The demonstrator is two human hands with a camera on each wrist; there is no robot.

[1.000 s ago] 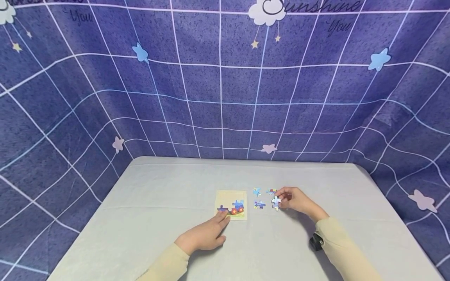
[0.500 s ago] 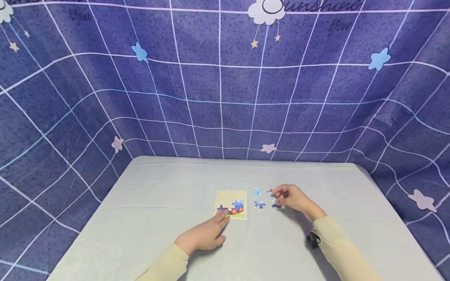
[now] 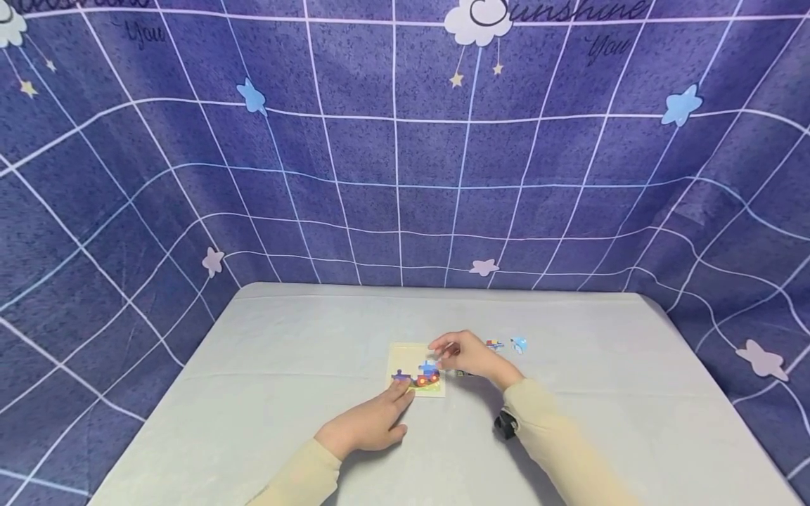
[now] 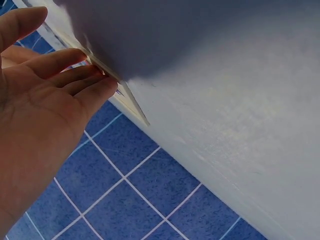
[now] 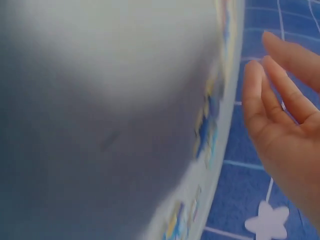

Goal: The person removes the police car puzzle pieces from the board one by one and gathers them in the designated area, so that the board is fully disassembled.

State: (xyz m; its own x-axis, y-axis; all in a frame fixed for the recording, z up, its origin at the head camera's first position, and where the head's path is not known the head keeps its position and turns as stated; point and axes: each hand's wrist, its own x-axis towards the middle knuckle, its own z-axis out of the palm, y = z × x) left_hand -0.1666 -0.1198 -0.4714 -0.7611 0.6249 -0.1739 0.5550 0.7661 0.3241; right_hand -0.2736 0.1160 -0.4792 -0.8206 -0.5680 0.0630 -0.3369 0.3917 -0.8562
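Observation:
In the head view, a pale wooden puzzle tray [image 3: 405, 356] lies on the table, with train-picture pieces [image 3: 427, 377] along its lower part. My left hand [image 3: 367, 419] rests fingertips on the tray's near edge; in the left wrist view the fingers lie nearly straight against the tray's rim [image 4: 134, 102]. My right hand [image 3: 471, 356] is over the tray's right side, thumb and fingers bent. In the right wrist view that hand [image 5: 285, 107] shows no clear piece at its fingertips, so whether it pinches one cannot be told.
Right of the tray lie loose puzzle pieces, one with red and yellow [image 3: 494, 344], one light blue [image 3: 519, 344]; others are partly covered by my right hand. The grey-white table [image 3: 285, 337] ends at a blue gridded curtain [image 3: 354, 211]. A black device [image 3: 505, 424] is on my right wrist.
My right hand has moved left from the loose pieces to the tray's right side, uncovering the light blue piece. My left hand stays in place.

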